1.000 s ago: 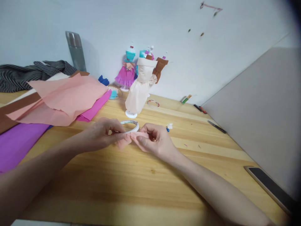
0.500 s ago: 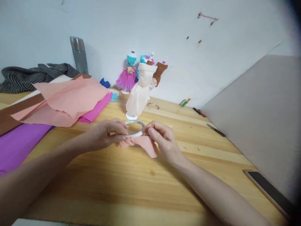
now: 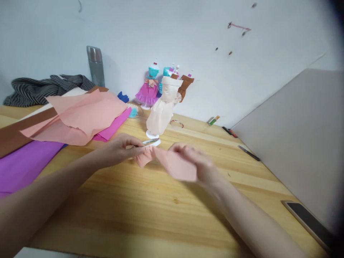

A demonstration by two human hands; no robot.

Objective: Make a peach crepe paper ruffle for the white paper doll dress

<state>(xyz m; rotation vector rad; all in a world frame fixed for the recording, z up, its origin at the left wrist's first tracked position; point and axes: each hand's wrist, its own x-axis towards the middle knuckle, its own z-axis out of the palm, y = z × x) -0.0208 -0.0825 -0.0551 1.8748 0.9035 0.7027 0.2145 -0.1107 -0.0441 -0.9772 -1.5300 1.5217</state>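
Note:
My left hand (image 3: 128, 148) pinches a roll of tape (image 3: 154, 142) by its near left edge, together with the gathered end of a pink crepe paper strip (image 3: 177, 165). The strip runs to the right, flat and smooth there, pleated near the tape. My right hand (image 3: 197, 161), blurred by motion, is closed on the strip's right part. Just behind the tape, a cream paper dress (image 3: 159, 116) stands on a small white stand (image 3: 152, 134).
Sheets of pink paper (image 3: 88, 114) and purple paper (image 3: 32, 166) lie at left, before a striped cloth (image 3: 40, 89) and a grey bottle (image 3: 96, 68). Other small paper dresses (image 3: 147, 94) stand by the wall. At right lie a pen-like tool (image 3: 249, 153) and a phone (image 3: 306, 220).
My right hand has gone from the tape's edge to the strip and drawn it out to the right. The tape roll has tipped flatter in my left hand. The view has shifted slightly.

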